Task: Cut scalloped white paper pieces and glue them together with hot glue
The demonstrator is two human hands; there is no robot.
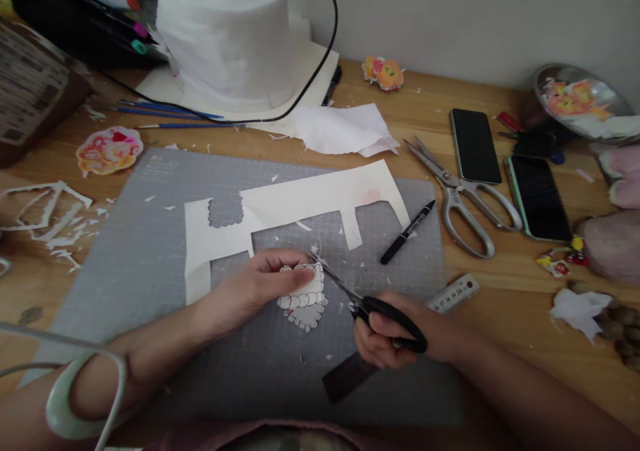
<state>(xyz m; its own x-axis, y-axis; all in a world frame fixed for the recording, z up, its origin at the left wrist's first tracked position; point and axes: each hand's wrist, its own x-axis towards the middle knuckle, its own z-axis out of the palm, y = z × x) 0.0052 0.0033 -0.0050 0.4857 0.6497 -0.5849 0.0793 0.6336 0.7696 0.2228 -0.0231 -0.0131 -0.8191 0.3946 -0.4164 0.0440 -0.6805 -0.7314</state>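
My left hand (260,281) pinches a small white paper cut-out with a scalloped edge (306,297) just above the grey cutting mat (150,264). My right hand (395,337) grips black-handled scissors (360,301), whose blades point up-left and meet the cut-out's upper right edge. A large cream sheet with cut-out gaps (300,204) lies on the mat just beyond my hands.
A black marker (407,232) lies on the mat's right side, a ruler (453,292) at its edge. Large metal shears (463,194) and two phones (474,145) sit to the right. Paper scraps (50,214) lie left; a tissue roll (225,37) stands behind.
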